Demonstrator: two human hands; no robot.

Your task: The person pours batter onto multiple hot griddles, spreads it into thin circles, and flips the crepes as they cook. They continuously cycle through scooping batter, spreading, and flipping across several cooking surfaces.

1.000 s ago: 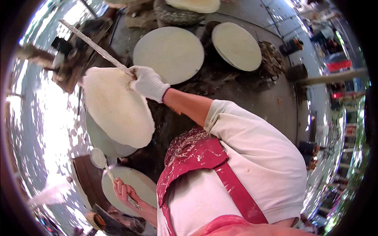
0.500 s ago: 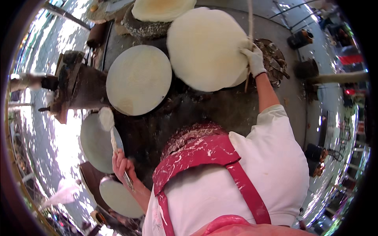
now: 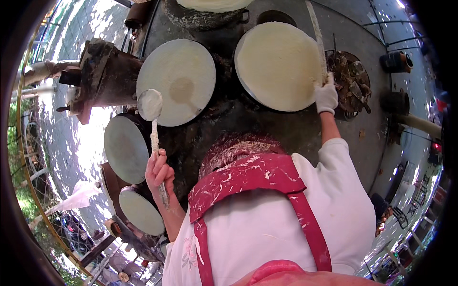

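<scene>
My bare left hand (image 3: pixel 160 172) is wrapped round the handle of a batter-coated ladle (image 3: pixel 150 105). Its bowl, white with batter, hangs over the near left edge of the left round griddle (image 3: pixel 174 59), casting a shadow on that pale surface. My right hand (image 3: pixel 327 98), in a white glove, grips the lower end of a long pale stick (image 3: pixel 317 33) pointing away from me. That hand is at the right rim of another griddle, on which a large round sheet of flatbread (image 3: pixel 278 66) lies flat.
Two more round griddles, one grey (image 3: pixel 126 150) and one pale (image 3: pixel 140 212), stand at the left. Behind, a rough dark stand (image 3: pixel 195 15) bears a pale round stack (image 3: pixel 217 4). A pan of dark scraps (image 3: pixel 350 81) sits right of my gloved hand. Black buckets (image 3: pixel 396 63) stand farther right.
The flatbread sheet, earlier beyond the right griddle's edge with my gloved hand on it, now lies flat on the griddle. The ladle has moved up and right, from the grey griddle to the left one.
</scene>
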